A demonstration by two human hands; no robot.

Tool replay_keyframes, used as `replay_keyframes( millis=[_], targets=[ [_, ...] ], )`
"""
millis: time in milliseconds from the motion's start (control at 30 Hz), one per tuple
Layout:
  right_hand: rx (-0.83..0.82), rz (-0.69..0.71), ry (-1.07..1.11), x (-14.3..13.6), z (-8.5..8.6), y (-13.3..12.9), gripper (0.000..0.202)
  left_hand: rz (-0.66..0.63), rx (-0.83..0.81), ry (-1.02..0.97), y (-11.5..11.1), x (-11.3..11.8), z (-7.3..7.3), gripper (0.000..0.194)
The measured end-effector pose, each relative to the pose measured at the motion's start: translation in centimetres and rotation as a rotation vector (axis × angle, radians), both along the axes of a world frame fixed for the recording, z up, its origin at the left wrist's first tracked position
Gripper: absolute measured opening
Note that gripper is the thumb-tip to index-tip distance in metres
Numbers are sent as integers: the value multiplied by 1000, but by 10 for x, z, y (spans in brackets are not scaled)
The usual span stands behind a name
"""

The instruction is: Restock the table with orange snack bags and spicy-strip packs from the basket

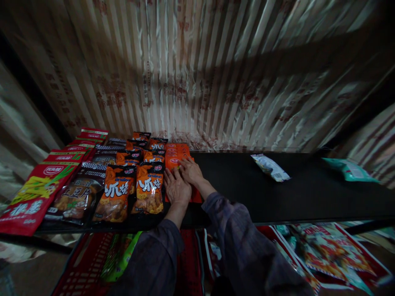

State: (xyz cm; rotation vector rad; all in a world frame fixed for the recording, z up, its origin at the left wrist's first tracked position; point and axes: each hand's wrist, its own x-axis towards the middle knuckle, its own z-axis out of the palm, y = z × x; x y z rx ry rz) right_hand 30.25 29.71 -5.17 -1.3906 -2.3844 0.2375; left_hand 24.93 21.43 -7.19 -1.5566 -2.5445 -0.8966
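Observation:
Both hands rest on a column of flat orange snack packets (173, 155) lying on the black shelf. My left hand (177, 187) lies flat over the front packet with its fingers stretched forward. Just beside it, my right hand (191, 170) presses on the same column, fingers extended and partly overlapping the left. The front packet is mostly hidden beneath them. Immediately left are orange-and-black snack bags (149, 187) in two rows, overlapping from front to back.
Brown potato-chip bags (78, 191) and red snack bags (40, 185) fill the shelf's left end. A white packet (270, 167) and a teal packet (352, 170) lie on the black shelf (228, 176). Below stand red baskets (83, 263) holding snack bags. Striped sheeting (191, 74) hangs behind.

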Motion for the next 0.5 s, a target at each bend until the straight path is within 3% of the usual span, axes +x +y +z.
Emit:
replay_keyframes(
  millis=[167, 500],
  targets=[
    [-40, 14, -51, 1, -5, -1, 42, -19, -6, 55, 1, 1, -2, 49],
    [-17, 16, 52, 8, 5, -14, 42, -42, -73, 55, 1, 0, -2, 53]
  ],
)
